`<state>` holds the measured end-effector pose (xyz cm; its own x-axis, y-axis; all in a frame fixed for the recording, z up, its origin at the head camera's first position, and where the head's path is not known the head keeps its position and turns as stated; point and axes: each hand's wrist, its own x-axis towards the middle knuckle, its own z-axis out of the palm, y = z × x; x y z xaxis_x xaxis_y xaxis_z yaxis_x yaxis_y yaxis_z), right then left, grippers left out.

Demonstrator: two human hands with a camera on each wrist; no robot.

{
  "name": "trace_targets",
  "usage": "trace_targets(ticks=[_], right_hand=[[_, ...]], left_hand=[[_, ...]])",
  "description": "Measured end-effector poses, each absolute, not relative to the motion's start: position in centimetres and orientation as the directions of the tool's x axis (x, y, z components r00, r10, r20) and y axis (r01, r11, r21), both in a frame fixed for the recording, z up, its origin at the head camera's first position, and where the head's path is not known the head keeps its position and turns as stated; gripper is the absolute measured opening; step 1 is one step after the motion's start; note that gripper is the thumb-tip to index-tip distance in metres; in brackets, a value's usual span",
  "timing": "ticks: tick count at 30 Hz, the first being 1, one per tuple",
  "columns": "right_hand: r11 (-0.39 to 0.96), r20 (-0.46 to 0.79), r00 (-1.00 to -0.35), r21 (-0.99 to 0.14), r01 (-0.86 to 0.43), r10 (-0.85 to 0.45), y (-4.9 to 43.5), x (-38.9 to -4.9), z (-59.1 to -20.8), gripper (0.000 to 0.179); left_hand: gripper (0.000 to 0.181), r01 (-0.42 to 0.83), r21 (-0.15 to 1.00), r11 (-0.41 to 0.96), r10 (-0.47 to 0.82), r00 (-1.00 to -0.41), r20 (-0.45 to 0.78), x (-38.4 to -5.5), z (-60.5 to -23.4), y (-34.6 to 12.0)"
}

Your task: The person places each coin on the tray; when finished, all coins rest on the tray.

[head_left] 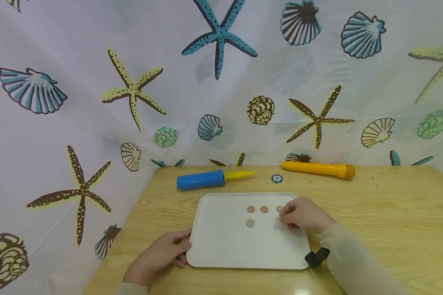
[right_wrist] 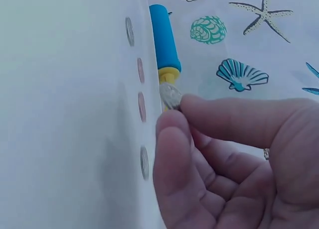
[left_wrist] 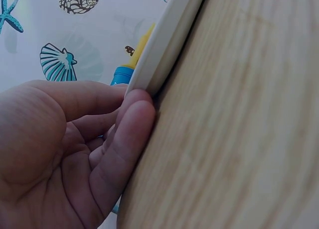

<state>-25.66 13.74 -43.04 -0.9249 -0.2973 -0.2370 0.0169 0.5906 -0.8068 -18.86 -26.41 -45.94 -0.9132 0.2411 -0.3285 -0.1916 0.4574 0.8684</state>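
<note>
A silver coin (right_wrist: 171,95) is pinched between thumb and finger of my right hand (head_left: 303,215), over the right part of the white tray (head_left: 221,250). On the tray lie two copper coins (head_left: 257,209) (right_wrist: 142,107) in the back row, with another silver coin (right_wrist: 144,163) to their right, partly covered by my right hand in the head view. A further silver coin (head_left: 250,223) lies in front of the left copper one. My left hand (head_left: 166,250) grips the tray's left edge, thumb and fingers at the rim (left_wrist: 159,45).
Behind the tray are a blue pump (head_left: 201,180) with a yellow nozzle, a blue-and-white poker chip (head_left: 277,178) and an orange microphone-shaped thing (head_left: 317,169). A patterned cloth (head_left: 221,102) hangs behind the wooden table (head_left: 384,213). A black device (head_left: 317,257) sits by the right wrist.
</note>
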Motion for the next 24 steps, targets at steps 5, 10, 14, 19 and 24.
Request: trace_targets(ticks=[5, 10, 14, 19, 24], right_hand=[[0.604, -0.258, -0.928, -0.796, 0.046, -0.27, 11.7, -26.2, -43.4, 0.008], [0.629, -0.272, -0.925, -0.776, 0.048, -0.265, 10.2, -26.3, -43.8, 0.01], [0.689, -0.249, -0.941, -0.725, 0.025, -0.228, 9.6, -26.4, -44.1, 0.015], [0.748, -0.228, -0.954, -0.664, 0.008, -0.192, 9.5, -26.4, -44.2, 0.015], [0.742, -0.221, -0.955, -0.671, 0.002, -0.198, 9.4, -26.4, -44.4, 0.019]], left_hand=[[0.06, -0.198, 0.87, 0.451, 0.236, -0.914, -0.33, -18.9, -46.0, -26.4], [0.06, -0.218, 0.875, 0.433, 0.238, -0.908, -0.344, -18.9, -46.3, -26.6], [0.06, -0.218, 0.883, 0.416, 0.253, -0.905, -0.343, -19.0, -46.4, -26.7], [0.061, -0.214, 0.882, 0.421, 0.253, -0.905, -0.341, -19.1, -46.4, -26.7], [0.061, -0.211, 0.877, 0.431, 0.249, -0.907, -0.341, -18.9, -46.3, -26.7]])
